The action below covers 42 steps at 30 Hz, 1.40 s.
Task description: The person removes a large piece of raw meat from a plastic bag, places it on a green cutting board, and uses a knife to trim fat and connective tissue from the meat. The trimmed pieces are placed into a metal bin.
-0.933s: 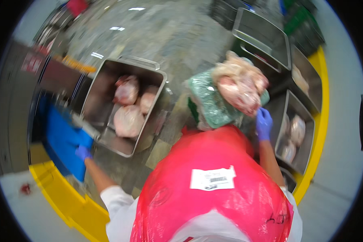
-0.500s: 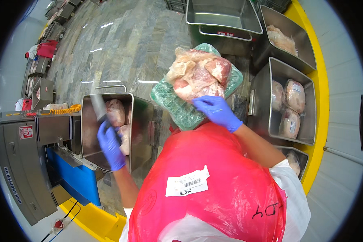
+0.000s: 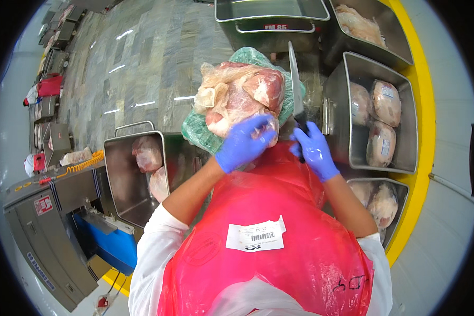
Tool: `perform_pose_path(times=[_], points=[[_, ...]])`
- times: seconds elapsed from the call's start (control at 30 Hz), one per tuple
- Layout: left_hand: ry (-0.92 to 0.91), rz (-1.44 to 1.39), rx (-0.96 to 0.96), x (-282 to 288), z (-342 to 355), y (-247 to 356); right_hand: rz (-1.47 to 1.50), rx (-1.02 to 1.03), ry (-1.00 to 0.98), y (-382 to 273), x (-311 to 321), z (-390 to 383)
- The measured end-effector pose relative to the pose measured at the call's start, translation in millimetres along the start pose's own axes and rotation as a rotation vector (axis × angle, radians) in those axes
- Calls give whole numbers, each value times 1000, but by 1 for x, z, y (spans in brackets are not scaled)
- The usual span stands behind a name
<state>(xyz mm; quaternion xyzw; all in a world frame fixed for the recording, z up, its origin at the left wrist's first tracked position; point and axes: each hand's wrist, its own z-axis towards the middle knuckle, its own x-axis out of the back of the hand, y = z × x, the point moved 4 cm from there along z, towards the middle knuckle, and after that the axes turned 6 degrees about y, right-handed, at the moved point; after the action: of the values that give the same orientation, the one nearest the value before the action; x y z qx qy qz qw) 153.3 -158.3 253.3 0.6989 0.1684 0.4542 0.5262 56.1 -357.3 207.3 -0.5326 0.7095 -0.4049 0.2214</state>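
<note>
Atop a green plastic-wrapped bundle (image 3: 197,134), just beyond the red plastic apron (image 3: 268,195), lies a large pinkish-red cut of raw meat (image 3: 241,97) partly cloaked in a pale crumpled covering (image 3: 210,89). The purple-gloved left hand (image 3: 243,143) rests at its near edge, fingers loosely curled and apart (whether they pinch anything, I cannot tell). The purple-gloved right hand (image 3: 317,152) is closed round the black handle (image 3: 301,124) of a long steel knife (image 3: 296,87), its blade pointing away just right of the meat. To the right stands a deep grey steel tub (image 3: 408,126) with three film-wrapped pieces of meat (image 3: 386,104)
</note>
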Motion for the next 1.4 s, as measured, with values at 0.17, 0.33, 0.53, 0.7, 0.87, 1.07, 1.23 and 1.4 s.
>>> perform_pose_path(times=[0.17, 0.33, 0.53, 0.7, 0.87, 1.07, 1.23, 1.4], points=[[717, 781, -179, 75, 80, -123, -673, 391, 246, 2, 34, -50], [442, 548, 338, 91, 121, -200, -919, 635, 184, -65, 19, -74], [253, 362, 403, 95, 130, -206, -1471, 596, 66, -153, -2, -59], [247, 243, 500, 101, 127, -207, -1701, 557, -110, -239, -48, -36], [266, 289, 455, 98, 123, -205, -1788, 479, -275, -277, -88, 1], [331, 286, 393, 90, 117, -211, -1717, 519, -324, -273, -94, 19], [362, 422, 370, 84, 117, -207, -1580, 499, -302, -239, -56, 23], [381, 463, 315, 84, 116, -212, -1231, 463, -60, -116, 5, -3]])
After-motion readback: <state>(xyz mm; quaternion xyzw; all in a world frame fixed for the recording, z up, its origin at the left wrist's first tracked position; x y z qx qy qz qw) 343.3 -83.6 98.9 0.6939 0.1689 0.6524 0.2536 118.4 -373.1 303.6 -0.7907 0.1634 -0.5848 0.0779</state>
